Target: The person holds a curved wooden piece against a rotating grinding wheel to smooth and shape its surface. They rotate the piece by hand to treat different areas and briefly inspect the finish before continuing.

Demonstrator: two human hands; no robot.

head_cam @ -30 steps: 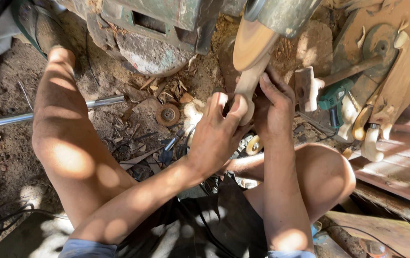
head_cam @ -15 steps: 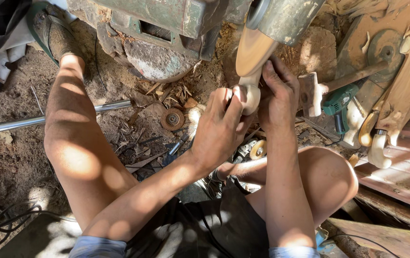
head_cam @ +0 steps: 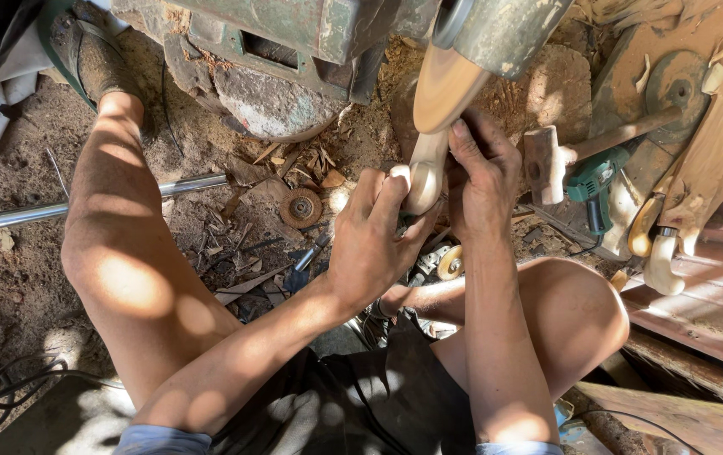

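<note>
My left hand [head_cam: 374, 244] and my right hand [head_cam: 481, 181] both grip a pale carved wooden piece [head_cam: 426, 173]. The piece is pressed up against a tan sanding disc [head_cam: 443, 88] on a green, rusty machine [head_cam: 294, 42]. My left fingers wrap the piece's lower rounded end; my right fingers close on its right side. My bare knees spread to either side below the hands.
A metal rod [head_cam: 83, 206] lies on the dirt at left. A rusty disc [head_cam: 301, 206] and wood chips litter the ground. At right lie a wooden mallet [head_cam: 564, 160], a green power tool [head_cam: 593, 185] and several carved wooden pieces [head_cam: 690, 185] on boards.
The hands have stayed on the wooden piece against the disc, with only small shifts; the view has tilted slightly.
</note>
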